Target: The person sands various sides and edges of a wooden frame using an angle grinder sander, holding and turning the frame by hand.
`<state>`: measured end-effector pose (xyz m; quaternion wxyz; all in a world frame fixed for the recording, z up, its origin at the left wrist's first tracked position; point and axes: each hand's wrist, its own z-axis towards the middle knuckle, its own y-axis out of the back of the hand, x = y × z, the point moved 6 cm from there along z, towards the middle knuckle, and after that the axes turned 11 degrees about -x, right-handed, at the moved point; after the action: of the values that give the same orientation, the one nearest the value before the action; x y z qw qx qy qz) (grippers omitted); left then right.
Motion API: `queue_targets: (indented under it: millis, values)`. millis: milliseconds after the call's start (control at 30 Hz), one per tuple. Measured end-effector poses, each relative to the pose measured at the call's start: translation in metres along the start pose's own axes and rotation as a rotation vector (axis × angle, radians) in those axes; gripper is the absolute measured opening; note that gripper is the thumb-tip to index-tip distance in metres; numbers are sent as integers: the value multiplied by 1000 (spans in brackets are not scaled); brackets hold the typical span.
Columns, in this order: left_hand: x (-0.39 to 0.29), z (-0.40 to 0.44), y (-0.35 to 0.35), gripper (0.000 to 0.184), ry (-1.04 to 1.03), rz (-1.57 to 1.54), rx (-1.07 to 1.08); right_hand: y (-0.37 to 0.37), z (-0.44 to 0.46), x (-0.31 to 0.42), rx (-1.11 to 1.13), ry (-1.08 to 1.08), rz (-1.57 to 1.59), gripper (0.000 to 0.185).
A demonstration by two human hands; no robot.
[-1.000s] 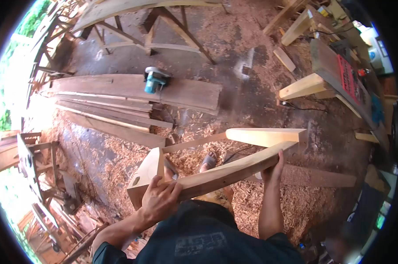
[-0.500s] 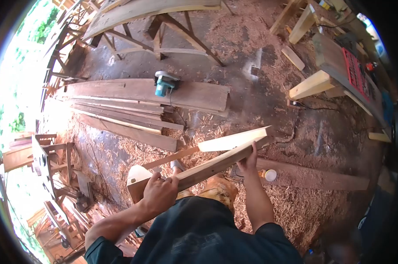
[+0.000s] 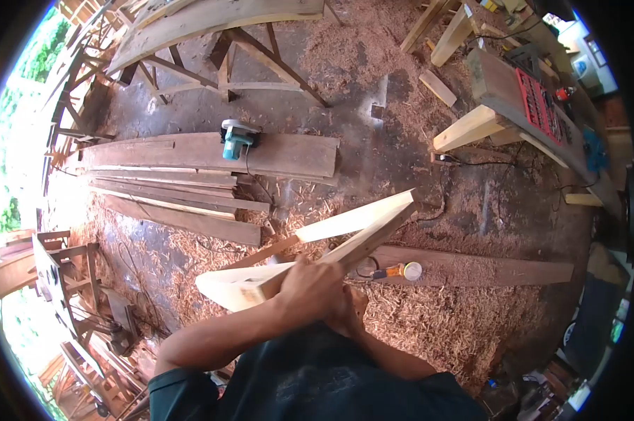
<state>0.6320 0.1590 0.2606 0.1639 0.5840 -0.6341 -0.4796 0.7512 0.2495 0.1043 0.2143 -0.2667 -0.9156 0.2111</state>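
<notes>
A frame of pale wooden boards (image 3: 373, 237) slants across in front of my body, its far end pointing to the upper right. My left hand (image 3: 310, 286) is closed around the near board toward its lower left end. Just below and right of it, my right hand (image 3: 346, 314) is close against the board's near side. The left hand and forearm partly cover the right one, so its fingers are hidden and its grip does not show. A broad pale end piece (image 3: 225, 286) lies left of my left hand.
A teal circular saw (image 3: 236, 140) rests on wide planks (image 3: 296, 154) on the floor. Beyond stands a trestle-legged bench (image 3: 211, 28). At right, a bench holds a red tool tray (image 3: 538, 105). An orange tool with a round white end (image 3: 401, 271) lies on a board amid wood shavings (image 3: 436, 316).
My right hand has left the frame's far upper end and come down beside my left hand. The left hand has shifted right along the board, and the frame has tilted.
</notes>
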Motion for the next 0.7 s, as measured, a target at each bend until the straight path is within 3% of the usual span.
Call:
queue_targets:
  millis: [67, 167, 267, 367, 433, 500, 567, 633, 700]
  values:
    - [-14, 13, 1, 33, -31, -82, 17, -3, -10, -6, 105, 22, 36, 61]
    - [-43, 28, 12, 39, -198, -176, -381, -15, -5, 10, 189, 120, 110, 62]
    - [-36, 12, 65, 56, -293, -549, -873, -24, 5, 41, 204, 259, 200, 63]
    - [42, -26, 37, 77, -221, -670, -784, -22, 12, 78, 120, 421, 311, 65]
    - [107, -53, -32, 103, -69, -502, -687, -21, 11, 107, 23, 523, 354, 74]
    - [162, -86, -99, 117, 52, -403, -599, -22, 17, 141, -169, 667, 247, 82]
    - [214, -106, -185, 120, 120, -245, -454, 10, 41, 176, -331, 781, 127, 85]
    - [247, -105, -233, 116, 253, -254, -457, 7, 55, 213, -203, 811, 134, 85]
    - [253, -77, -242, 107, 146, -227, -640, 15, 78, 235, -188, 815, 158, 85]
